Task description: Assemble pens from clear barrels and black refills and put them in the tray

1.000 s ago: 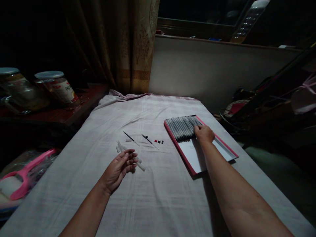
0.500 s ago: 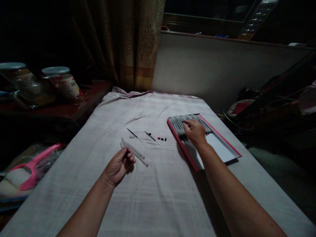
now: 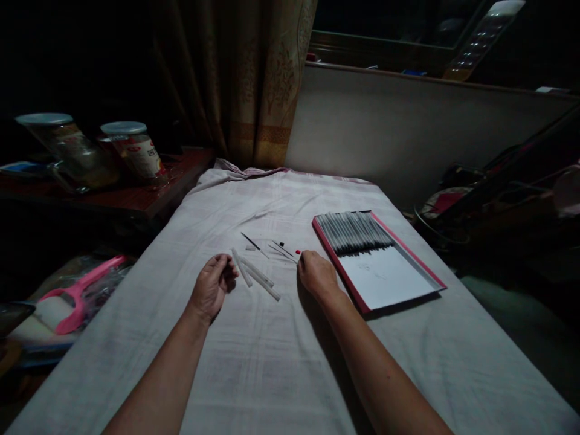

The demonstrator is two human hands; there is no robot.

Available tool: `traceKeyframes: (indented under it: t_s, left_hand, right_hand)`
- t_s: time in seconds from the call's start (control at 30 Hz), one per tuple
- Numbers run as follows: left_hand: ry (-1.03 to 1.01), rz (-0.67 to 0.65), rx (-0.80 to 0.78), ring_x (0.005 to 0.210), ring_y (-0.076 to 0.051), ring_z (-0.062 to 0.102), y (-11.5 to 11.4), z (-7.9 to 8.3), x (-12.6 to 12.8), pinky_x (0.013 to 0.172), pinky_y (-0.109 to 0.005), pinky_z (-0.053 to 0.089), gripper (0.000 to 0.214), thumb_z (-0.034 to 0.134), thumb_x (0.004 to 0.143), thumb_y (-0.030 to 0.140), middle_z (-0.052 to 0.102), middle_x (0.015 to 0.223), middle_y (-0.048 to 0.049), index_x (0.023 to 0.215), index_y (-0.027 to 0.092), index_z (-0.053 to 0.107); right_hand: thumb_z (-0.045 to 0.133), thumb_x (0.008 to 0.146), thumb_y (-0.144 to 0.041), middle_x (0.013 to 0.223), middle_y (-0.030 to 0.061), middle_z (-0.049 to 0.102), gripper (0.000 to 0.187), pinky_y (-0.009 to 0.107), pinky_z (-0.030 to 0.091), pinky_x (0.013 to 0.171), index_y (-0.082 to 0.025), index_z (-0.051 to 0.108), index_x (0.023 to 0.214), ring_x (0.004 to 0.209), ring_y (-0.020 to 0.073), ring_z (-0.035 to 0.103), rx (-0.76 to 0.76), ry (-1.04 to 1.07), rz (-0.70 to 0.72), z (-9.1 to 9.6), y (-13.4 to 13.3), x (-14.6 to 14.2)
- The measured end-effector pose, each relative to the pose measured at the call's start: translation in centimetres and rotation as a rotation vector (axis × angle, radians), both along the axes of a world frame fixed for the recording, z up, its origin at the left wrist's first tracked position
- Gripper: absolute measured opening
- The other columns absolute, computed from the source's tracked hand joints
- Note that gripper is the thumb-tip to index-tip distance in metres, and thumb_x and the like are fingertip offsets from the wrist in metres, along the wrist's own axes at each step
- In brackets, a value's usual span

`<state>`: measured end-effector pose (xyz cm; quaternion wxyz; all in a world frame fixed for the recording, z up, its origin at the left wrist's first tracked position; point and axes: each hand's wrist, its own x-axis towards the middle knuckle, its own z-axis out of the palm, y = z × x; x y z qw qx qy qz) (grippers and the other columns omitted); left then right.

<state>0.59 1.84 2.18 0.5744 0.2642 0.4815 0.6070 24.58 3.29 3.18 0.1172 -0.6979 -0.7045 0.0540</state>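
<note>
My left hand [image 3: 214,287] hovers over the cloth with its fingers curled and thumb against the index finger; anything in them is too small or hidden to make out. Just right of it lie several clear plastic pen tubes [image 3: 260,281]. My right hand [image 3: 318,273] is closed in a pinch at the near end of a thin pen refill [image 3: 281,251]. Another dark-and-white refill [image 3: 254,243] lies farther left. A small black cap [image 3: 281,244] and a small red cap [image 3: 298,251] lie close by; the right hand hides other small pieces.
A shallow red-edged box [image 3: 347,281] on the right holds a row of clear pens with black ends [image 3: 356,232]. A plaid cloth [image 3: 254,362] covers the table. Lidded jars [image 3: 136,151] stand on a dark side table at left, above a pink-handled thing [image 3: 79,296].
My right hand has moved left from the row of pens in the box to the refill on the cloth. My left hand has shifted slightly left, away from the tubes.
</note>
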Motion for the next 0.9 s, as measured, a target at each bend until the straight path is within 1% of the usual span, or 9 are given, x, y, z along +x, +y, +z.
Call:
traceKeyframes:
  t_s: [0.03,0.1,0.17,0.23,0.3,0.47,0.63,0.8,0.9]
  left_hand:
    - [0.195,-0.007,0.09,0.068,-0.013,0.062,-0.1,-0.3,0.1,0.065,-0.024,0.051,0.017,0.074,0.075,0.033,0.065,0.075,0.0007,0.082,0.02,0.065]
    - [0.619,-0.063,0.304,0.092,-0.021,0.065,-0.2,-0.7,0.5,0.085,-0.033,0.05,0.012,0.069,0.077,0.028,0.071,0.093,-0.0048,0.088,0.023,0.07]
    - [0.98,-0.185,0.488,0.117,-0.027,0.057,-0.3,-1.0,0.9,0.105,-0.045,0.036,0.022,0.062,0.08,0.018,0.07,0.113,-0.0079,0.098,0.026,0.073]
    - [1.206,-0.325,0.567,0.129,-0.031,0.048,-0.1,-1.1,1.1,0.112,-0.053,0.021,0.034,0.056,0.08,0.011,0.068,0.124,-0.0085,0.104,0.029,0.072]
    - [1.335,-0.415,0.57,0.129,-0.032,0.047,0.3,-1.2,1.3,0.112,-0.057,0.013,0.035,0.054,0.08,0.009,0.068,0.123,-0.009,0.104,0.029,0.072]
    - [1.501,-0.57,0.572,0.108,-0.028,0.056,1.9,-0.2,0.9,0.112,-0.055,0.009,0.021,0.057,0.082,0.018,0.071,0.103,-0.0079,0.094,0.027,0.07]
    - [1.464,-0.716,0.583,0.095,-0.025,0.057,3.4,1.4,0.1,0.11,-0.052,0.015,0.008,0.062,0.078,0.022,0.069,0.09,-0.0053,0.083,0.025,0.066]
    - [1.341,-0.62,0.584,0.092,-0.025,0.061,2.7,2.1,0.0,0.107,-0.048,0.022,0.013,0.057,0.082,0.029,0.071,0.093,-0.0054,0.091,0.025,0.066]
    - [1.361,-0.585,0.577,0.087,-0.026,0.062,1.6,2.1,0.0,0.099,-0.044,0.033,0.016,0.055,0.085,0.032,0.071,0.09,-0.0068,0.092,0.024,0.066]
  right_hand:
    - [0.052,0.09,-0.019,0.093,0.0143,0.072,0.017,0.03,0.046,0.071,-0.016,0.067,0.095,0.082,0.0238,0.068,0.016,0.045,-0.007,-0.2,-0.3,0.2]
    - [0.053,0.088,-0.022,0.087,0.0099,0.073,0.015,0.029,0.047,0.071,-0.019,0.068,0.091,0.078,0.0218,0.067,0.056,0.18,-0.018,-0.8,-1.1,0.7]
    - [0.053,0.085,-0.025,0.086,0.0074,0.074,0.017,0.03,0.048,0.072,-0.02,0.069,0.087,0.078,0.0209,0.067,0.121,0.383,-0.038,-1.5,-2.2,1.2]
    - [0.054,0.083,-0.03,0.087,0.0073,0.073,0.02,0.031,0.051,0.072,-0.019,0.07,0.085,0.077,0.0207,0.067,0.208,0.628,-0.091,-2.3,-3.4,1.6]
    - [0.058,0.08,-0.039,0.08,0.0064,0.072,0.026,0.031,0.052,0.065,-0.017,0.07,0.085,0.071,0.0199,0.066,0.256,0.866,-0.167,-2.9,-4.5,2.0]
    - [0.069,0.073,-0.051,0.064,0.001,0.064,0.038,0.024,0.043,0.043,-0.016,0.07,0.087,0.05,0.013,0.055,0.254,1.245,-0.332,-3.2,-6.0,2.4]
    - [0.072,0.07,-0.051,0.065,0.0002,0.064,0.039,0.02,0.039,0.038,-0.016,0.07,0.087,0.046,0.0087,0.051,0.292,1.392,-0.423,-2.8,-6.4,2.4]
    - [0.073,0.07,-0.051,0.072,0.0013,0.067,0.037,0.02,0.043,0.043,-0.018,0.069,0.085,0.053,0.0094,0.056,0.339,1.453,-0.427,-2.0,-6.6,2.2]
    - [0.075,0.069,-0.05,0.073,0.001,0.067,0.036,0.02,0.044,0.044,-0.018,0.068,0.083,0.054,0.0096,0.057,0.325,1.49,-0.399,-1.7,-6.7,1.9]
